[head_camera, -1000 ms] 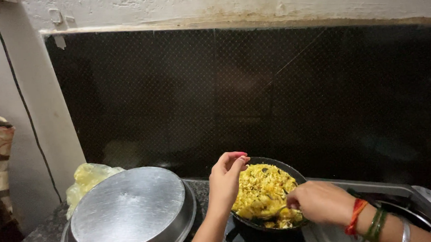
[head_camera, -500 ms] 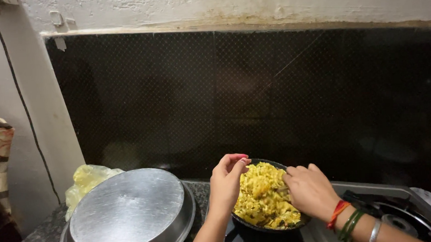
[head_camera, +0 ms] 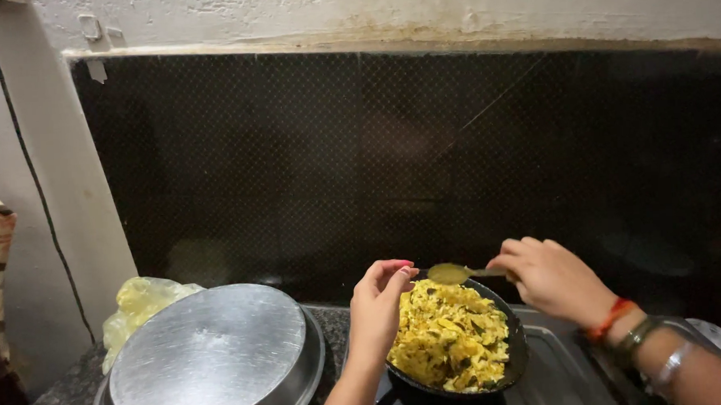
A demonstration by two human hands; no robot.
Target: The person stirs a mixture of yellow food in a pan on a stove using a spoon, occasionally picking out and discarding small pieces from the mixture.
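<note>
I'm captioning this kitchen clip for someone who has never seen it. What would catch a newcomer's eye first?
The bright yellow chopped food heaped in a round black pan at bottom centre stands out first. Above its far rim the right hand holds a small metal spoon, with the left hand at the pan's left edge, fingertips by the spoon's bowl. At bottom left sits a big round upturned steel plate, with a dark mesh-covered window behind.

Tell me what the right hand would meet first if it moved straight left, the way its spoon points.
Probably the left hand: the right hand holds a small metal spoon whose bowl points at the left fingertips above the black pan of yellow food. Depth is unclear.
</note>
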